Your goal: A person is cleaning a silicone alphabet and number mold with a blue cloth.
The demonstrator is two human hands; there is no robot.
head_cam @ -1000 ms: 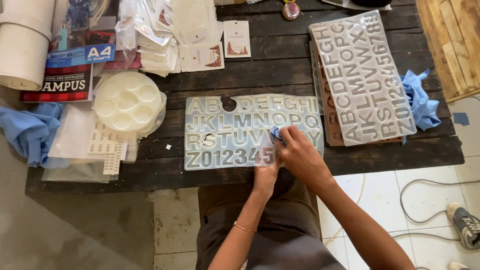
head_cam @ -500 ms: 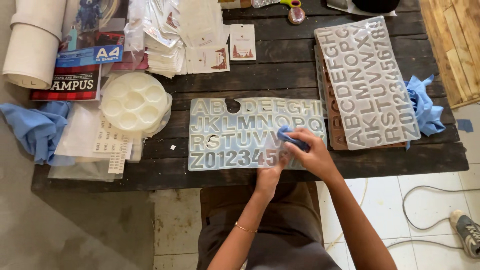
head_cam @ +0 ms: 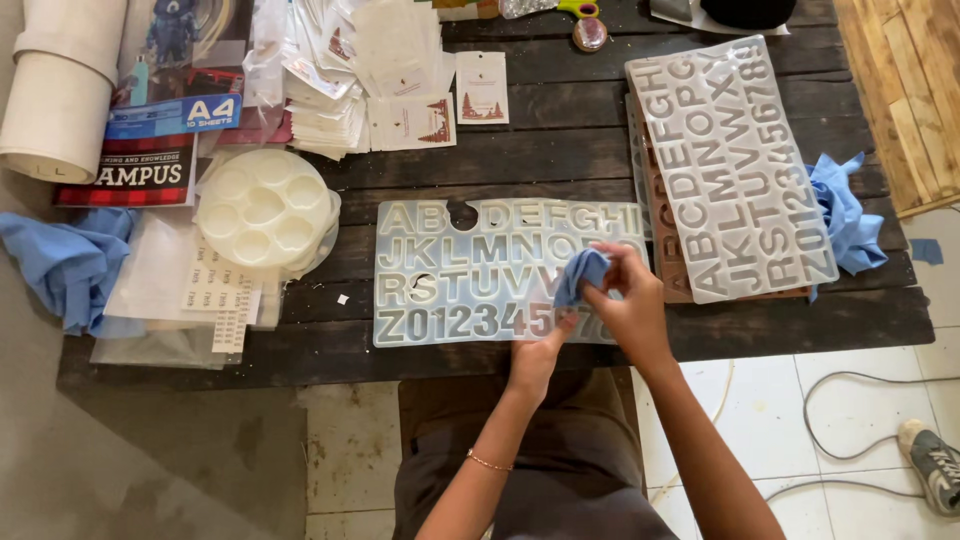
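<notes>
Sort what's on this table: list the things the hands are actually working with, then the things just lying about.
In use:
right hand
small blue cloth
clear letter mould
left hand, pressing on the mould's near edge

Lying about:
second letter mould
round white palette
blue rag
paper rolls
card packets

A dark plank table (head_cam: 520,150) carried most of the clutter. A second clear letter mould (head_cam: 735,165) lay tilted at its right end on a brown one (head_cam: 662,215), with a crumpled blue cloth (head_cam: 845,215) just beside it. Toward the left sat a round white palette (head_cam: 262,208) on plastic sleeves, another blue cloth (head_cam: 65,262) hanging off the edge. White paper rolls (head_cam: 62,85), paper packs (head_cam: 150,140) and small printed cards (head_cam: 420,95) crowded the far side. A grey shoe (head_cam: 935,465) and a cable (head_cam: 850,410) lay on the tiled floor.
</notes>
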